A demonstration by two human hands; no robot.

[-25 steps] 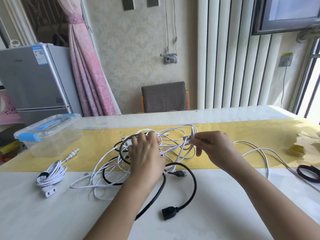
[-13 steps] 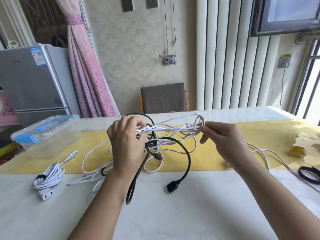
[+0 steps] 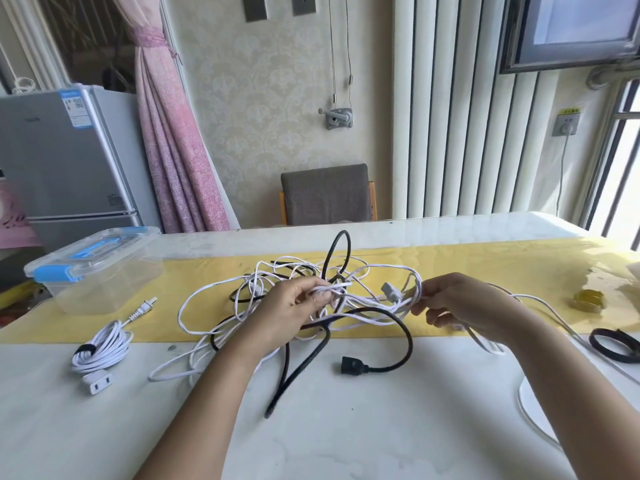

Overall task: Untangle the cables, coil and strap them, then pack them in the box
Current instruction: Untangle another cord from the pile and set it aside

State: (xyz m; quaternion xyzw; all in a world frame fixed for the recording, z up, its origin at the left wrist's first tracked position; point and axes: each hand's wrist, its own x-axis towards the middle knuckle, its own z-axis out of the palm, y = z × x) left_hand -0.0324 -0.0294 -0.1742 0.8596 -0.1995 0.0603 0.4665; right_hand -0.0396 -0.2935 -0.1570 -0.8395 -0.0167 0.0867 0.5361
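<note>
Raised and spread the tangle of thin white and thick black cables (image 3: 372, 304) within 1 second.

Held it right of the clear lidded plastic box with blue latches (image 3: 93, 271), no longer flat as 1 second ago. Clenched the left hand (image 3: 291, 313) round a bunch of white strands; pinched more white strands in the right hand (image 3: 464, 303), other fingers loosely curled. Opened the loops yet freed no cable, so probably only started on the untangling. Left 1 strapped white coil (image 3: 100, 348) in front of the box, unpacked.

One wide head-worn view looks forward and down from close above the surface (image 3: 346, 427), facing the far wall (image 3: 263, 98) across it.
</note>
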